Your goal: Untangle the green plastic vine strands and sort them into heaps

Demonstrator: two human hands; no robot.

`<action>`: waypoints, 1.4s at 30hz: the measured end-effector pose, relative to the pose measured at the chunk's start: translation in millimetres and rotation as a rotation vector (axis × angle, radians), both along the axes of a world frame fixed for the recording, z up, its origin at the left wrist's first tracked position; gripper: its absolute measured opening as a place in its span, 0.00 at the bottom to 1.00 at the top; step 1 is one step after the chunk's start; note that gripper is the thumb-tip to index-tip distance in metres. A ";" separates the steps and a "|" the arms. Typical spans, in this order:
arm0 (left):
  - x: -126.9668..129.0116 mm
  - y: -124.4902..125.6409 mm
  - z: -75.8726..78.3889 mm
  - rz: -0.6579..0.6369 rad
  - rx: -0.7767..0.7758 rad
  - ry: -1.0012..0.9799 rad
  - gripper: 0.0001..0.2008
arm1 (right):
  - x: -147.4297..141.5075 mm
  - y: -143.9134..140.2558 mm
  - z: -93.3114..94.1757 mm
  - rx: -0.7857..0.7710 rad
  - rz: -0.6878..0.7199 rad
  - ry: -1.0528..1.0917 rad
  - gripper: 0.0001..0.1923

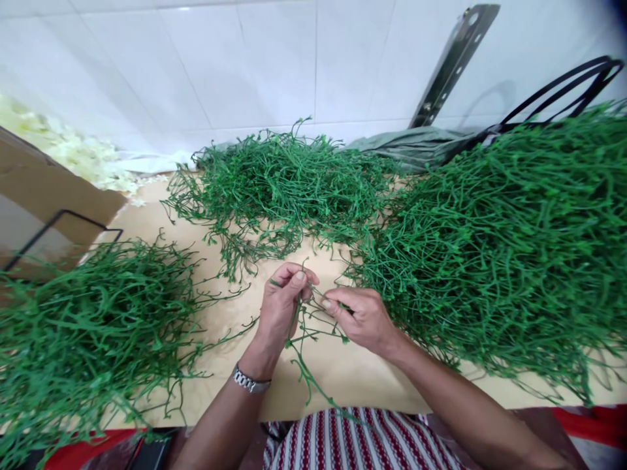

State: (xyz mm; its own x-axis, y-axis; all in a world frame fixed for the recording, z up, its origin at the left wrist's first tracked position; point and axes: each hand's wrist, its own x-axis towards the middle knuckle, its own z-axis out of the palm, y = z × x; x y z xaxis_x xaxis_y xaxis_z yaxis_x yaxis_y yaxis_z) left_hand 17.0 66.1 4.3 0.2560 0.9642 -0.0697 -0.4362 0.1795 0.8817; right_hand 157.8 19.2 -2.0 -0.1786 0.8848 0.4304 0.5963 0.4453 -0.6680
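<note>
My left hand (284, 297), with a metal watch on its wrist, is closed on thin green plastic stems (307, 375). The stems branch and hang below the hand toward the table's front edge. Close by on the right, my right hand (360, 316) pinches a thin green stem between thumb and fingertips. The two hands are a little apart, with stems running between them. How the stems join inside the left hand's fingers is hidden.
Green stem heaps lie at the left (108, 313), the back (294, 176) and the right (509, 248) of the tan table (230, 352). A cardboard box (53, 176) stands at the left, pale flowers (83, 147) behind it. A metal bracket (455, 65) leans at the wall.
</note>
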 end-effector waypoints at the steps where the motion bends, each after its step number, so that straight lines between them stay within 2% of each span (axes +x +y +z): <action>1: 0.1 -0.5 0.1 0.004 0.015 0.013 0.07 | 1.3 -0.1 0.3 -0.026 -0.015 -0.018 0.10; 6: 1.9 -4.9 -2.0 -0.030 0.066 0.095 0.06 | 4.8 0.3 1.8 -0.141 0.007 -0.054 0.09; 11: 4.8 -6.1 -7.4 0.027 0.039 0.092 0.06 | 5.9 -2.2 1.1 -0.043 0.014 -0.113 0.10; 13: 3.6 -2.1 -7.3 0.086 -0.004 0.091 0.08 | 3.9 -6.4 0.3 0.053 0.030 -0.182 0.10; 15: -0.1 4.1 -4.6 0.220 -0.045 0.085 0.09 | 0.0 -12.9 0.4 0.158 0.053 -0.219 0.11; 17: -4.9 9.8 -0.4 0.348 -0.025 0.102 0.10 | -3.0 -20.1 3.8 0.210 0.061 -0.237 0.11; 18: -6.9 11.6 1.6 0.346 0.008 0.134 0.09 | -2.7 -23.0 7.7 0.219 0.058 -0.248 0.11; 20: -9.3 13.0 3.8 0.227 0.067 0.207 0.08 | 4.2 -25.9 21.8 0.245 0.030 -0.287 0.10; 22: -10.0 12.6 3.4 0.118 0.065 0.237 0.08 | 22.3 -24.0 44.7 0.314 -0.035 -0.336 0.08; 24: -10.2 12.6 1.6 0.118 0.019 0.222 0.07 | 51.8 -17.4 74.0 0.401 -0.178 -0.383 0.07; 26: -10.4 13.4 0.4 0.115 -0.010 0.216 0.07 | 90.1 -6.2 103.9 0.440 -0.426 -0.431 0.07; 29: -10.3 14.2 0.7 0.059 -0.018 0.234 0.07 | 152.2 17.5 136.0 0.368 -0.733 -0.536 0.12; 31: -9.8 13.9 1.0 0.032 -0.028 0.250 0.08 | 187.2 33.5 145.7 0.267 -0.860 -0.775 0.16; 33: -9.4 13.6 0.6 0.024 -0.046 0.258 0.09 | 210.9 44.2 149.7 0.227 -0.885 -0.868 0.21; 35: -9.3 13.5 -0.5 0.026 -0.061 0.256 0.09 | 222.1 47.1 153.5 0.191 -0.867 -0.849 0.23; 37: -9.3 13.7 -1.8 0.025 -0.063 0.255 0.09 | 222.9 43.0 159.8 0.202 -0.868 -0.772 0.21; 40: -8.4 13.8 -1.9 0.016 -0.063 0.259 0.08 | 209.0 30.0 168.7 0.379 -0.864 -0.650 0.16; 42: -6.8 12.5 0.3 0.019 -0.067 0.244 0.08 | 189.9 20.7 167.3 0.507 -0.821 -0.590 0.15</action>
